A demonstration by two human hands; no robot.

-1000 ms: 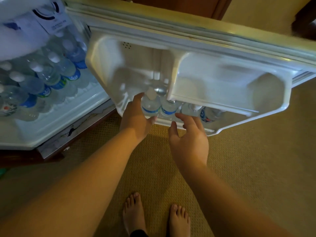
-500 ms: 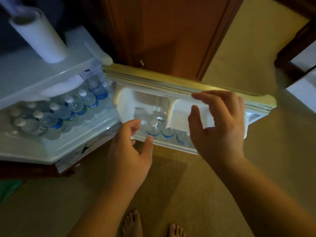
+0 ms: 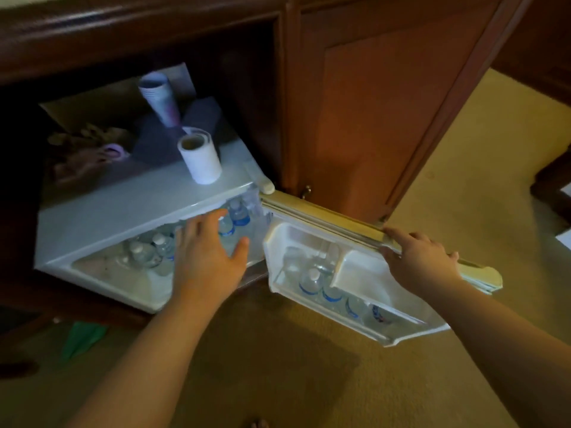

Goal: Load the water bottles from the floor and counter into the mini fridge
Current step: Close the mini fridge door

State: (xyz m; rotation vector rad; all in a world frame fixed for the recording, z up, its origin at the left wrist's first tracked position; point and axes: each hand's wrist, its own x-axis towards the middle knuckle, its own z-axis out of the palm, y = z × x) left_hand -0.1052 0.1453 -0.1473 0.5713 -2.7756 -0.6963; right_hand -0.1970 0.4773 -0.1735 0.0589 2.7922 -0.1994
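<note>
Right hand: now gripping mini fridge door top edge, up from door-shelf bottles. Left hand: withdrawn, fingers spread, empty. Loading apparently complete; closing next.

Water bottles stood inside the mini fridge; more stood in its door, open rightward; a paper roll stood on top.

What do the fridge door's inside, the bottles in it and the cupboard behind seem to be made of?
Fridge door lining: looks like white moulded plastic, smooth and slightly glossy, with rounded shelf shapes. Water bottles: clear thin plastic, see-through, with white caps and blue labels. Cupboard door: reddish-brown wood or wood veneer with a soft sheen and a raised panel; which one cannot be told.
</note>
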